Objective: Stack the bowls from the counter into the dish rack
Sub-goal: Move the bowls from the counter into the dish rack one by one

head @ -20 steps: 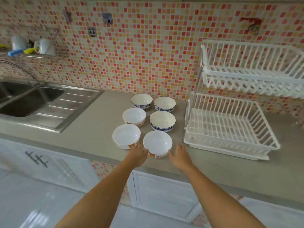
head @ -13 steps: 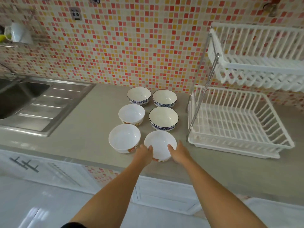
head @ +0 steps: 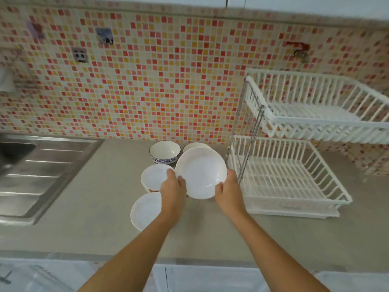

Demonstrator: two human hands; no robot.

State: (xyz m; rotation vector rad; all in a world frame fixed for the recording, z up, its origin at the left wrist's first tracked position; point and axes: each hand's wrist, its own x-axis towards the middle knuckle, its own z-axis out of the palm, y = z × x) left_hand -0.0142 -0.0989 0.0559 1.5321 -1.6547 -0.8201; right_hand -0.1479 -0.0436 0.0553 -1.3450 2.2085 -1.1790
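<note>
A white bowl is lifted off the grey counter, with my left hand on its left rim and my right hand on its right rim. Under and behind it other bowls stand on the counter: a white one beside my left hand, another white one nearer me, a blue-patterned one at the back, and one more mostly hidden by the held bowl. The white two-tier dish rack stands just right of the held bowl, both tiers empty.
A steel sink with drainboard fills the left of the counter. The mosaic tile wall runs behind. The rack's metal upright is close to my right hand. White cabinet fronts lie below the counter edge.
Both hands closed on the nearest right bowl and raised it off the counter, toward the rack. The view swung up and to the right.
</note>
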